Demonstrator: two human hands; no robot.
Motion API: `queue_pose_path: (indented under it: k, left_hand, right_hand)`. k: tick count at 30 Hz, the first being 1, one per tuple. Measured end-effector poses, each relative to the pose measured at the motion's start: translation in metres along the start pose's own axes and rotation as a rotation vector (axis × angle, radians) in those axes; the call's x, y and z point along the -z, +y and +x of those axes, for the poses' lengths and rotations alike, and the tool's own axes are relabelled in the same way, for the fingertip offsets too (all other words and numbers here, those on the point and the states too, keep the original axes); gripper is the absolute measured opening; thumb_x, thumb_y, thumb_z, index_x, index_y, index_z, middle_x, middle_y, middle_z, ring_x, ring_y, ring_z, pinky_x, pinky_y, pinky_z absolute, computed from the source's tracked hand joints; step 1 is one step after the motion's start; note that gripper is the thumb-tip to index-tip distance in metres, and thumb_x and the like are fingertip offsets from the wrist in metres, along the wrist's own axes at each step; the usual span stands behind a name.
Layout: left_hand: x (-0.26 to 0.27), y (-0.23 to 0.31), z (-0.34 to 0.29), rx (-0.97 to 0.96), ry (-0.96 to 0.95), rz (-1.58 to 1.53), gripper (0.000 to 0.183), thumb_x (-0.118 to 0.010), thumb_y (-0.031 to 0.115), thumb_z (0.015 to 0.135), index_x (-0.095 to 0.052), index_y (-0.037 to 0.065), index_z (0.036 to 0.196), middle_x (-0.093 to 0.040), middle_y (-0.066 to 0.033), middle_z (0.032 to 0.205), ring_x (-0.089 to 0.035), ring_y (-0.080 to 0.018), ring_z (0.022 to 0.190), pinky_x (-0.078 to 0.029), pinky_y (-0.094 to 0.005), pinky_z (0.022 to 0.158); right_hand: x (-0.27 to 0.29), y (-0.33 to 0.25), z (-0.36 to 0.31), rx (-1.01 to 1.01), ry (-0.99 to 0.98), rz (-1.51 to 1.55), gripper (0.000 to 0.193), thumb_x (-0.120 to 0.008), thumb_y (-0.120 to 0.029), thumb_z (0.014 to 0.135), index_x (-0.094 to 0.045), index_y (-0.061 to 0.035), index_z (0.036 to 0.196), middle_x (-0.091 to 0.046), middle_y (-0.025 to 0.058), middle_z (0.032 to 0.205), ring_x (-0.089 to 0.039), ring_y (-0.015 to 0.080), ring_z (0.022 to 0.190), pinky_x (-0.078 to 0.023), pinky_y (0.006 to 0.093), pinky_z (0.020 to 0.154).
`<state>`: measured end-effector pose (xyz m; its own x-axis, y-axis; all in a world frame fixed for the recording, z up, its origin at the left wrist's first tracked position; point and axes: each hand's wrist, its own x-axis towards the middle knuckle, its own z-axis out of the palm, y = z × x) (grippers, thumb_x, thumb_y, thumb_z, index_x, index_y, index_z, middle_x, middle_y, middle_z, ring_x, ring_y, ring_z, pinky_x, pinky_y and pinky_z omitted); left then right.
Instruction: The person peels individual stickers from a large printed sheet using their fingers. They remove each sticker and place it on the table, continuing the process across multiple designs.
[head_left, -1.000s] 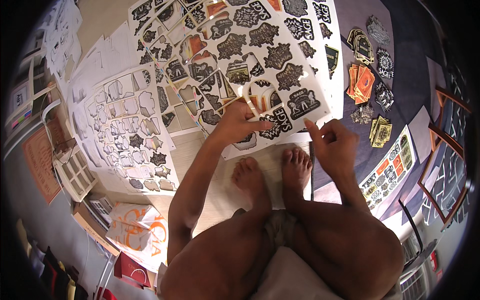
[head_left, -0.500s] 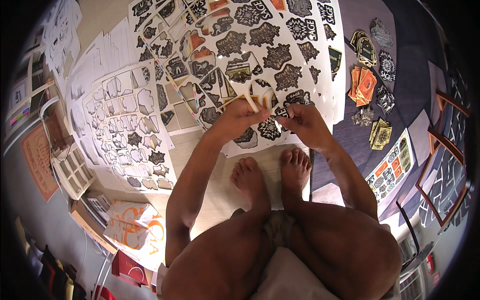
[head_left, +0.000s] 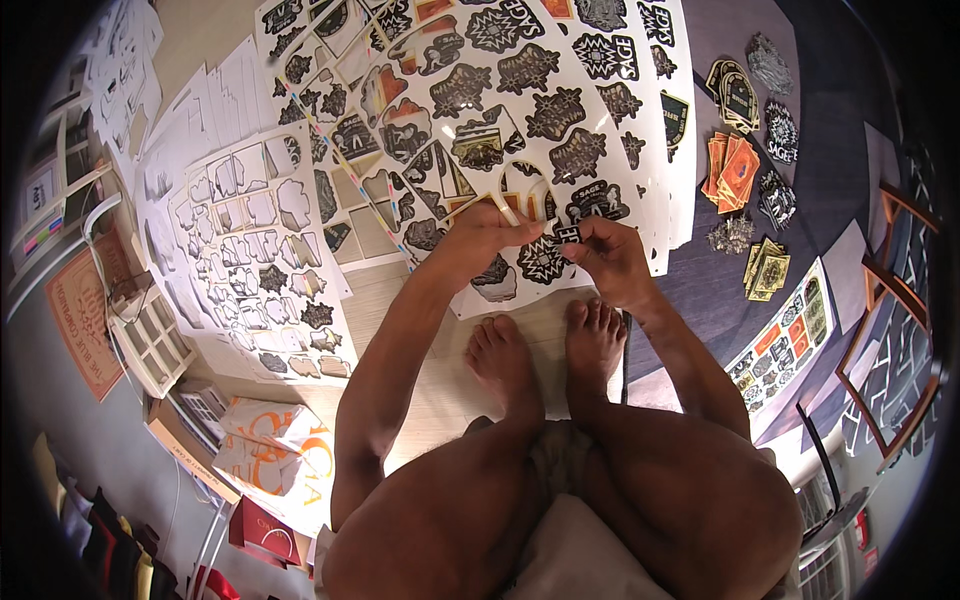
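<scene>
Crouched over the floor, both hands pinch small items: left hand point(head_left: 487, 232) closed on a curled glossy backing strip point(head_left: 512, 190), right hand point(head_left: 607, 258) gripping a black jagged sticker point(head_left: 567, 234) above sticker sheets point(head_left: 520, 90).

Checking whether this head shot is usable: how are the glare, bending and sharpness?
Head view: glare streaks the glossy sticker sheets; sheet edges bow toward the dark round rim; left hand, right hand and small sticker between them look fairly sharp; the corners go black.

Sticker sheets point(head_left: 480, 90) on floor ahead of feet point(head_left: 545, 345), peeled sheets point(head_left: 260, 270) left, sticker piles point(head_left: 745, 185) right
</scene>
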<state>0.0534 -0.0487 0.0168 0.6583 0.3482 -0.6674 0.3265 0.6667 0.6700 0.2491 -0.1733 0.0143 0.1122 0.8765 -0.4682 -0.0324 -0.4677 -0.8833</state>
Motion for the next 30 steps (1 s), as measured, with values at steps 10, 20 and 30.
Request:
queue_pose_path:
  k: [10, 20, 30]
  left_hand:
    - [-0.009, -0.005, 0.0, -0.138, 0.101, 0.119, 0.021, -0.072, 0.02, 0.092, -0.074, 0.0, 0.096, -0.065, -0.0003, 0.09, -0.057, -0.0079, 0.08, -0.046, -0.0268, 0.073]
    - [-0.007, -0.009, -0.001, -0.047, 0.146, 0.009, 0.019, -0.074, 0.019, 0.089, -0.075, 0.001, 0.092, -0.07, -0.0022, 0.09, -0.061, -0.0088, 0.085, -0.047, -0.027, 0.078]
    - [0.006, 0.01, -0.014, 0.011, -0.113, 0.291, 0.043, -0.085, 0.017, 0.079, -0.066, 0.002, 0.113, -0.068, -0.0027, 0.103, -0.066, -0.0117, 0.094, -0.053, -0.0286, 0.082]
  right_hand:
    - [0.011, -0.028, 0.016, -0.189, -0.206, -0.285, 0.044, -0.083, -0.034, 0.082, -0.059, -0.002, 0.063, -0.04, -0.0064, 0.053, -0.033, 0.0056, 0.053, -0.026, 0.0308, 0.048]
    - [0.0, -0.018, 0.012, -0.205, -0.204, 0.044, 0.023, -0.08, -0.021, 0.084, -0.076, -0.0015, 0.095, -0.067, -0.0013, 0.072, -0.053, 0.0034, 0.068, -0.043, 0.0259, 0.061]
    - [-0.002, -0.017, 0.011, -0.14, -0.171, -0.029, 0.022, -0.077, -0.018, 0.087, -0.072, 0.0005, 0.097, -0.065, 0.0017, 0.071, -0.052, 0.0052, 0.065, -0.043, 0.0283, 0.059]
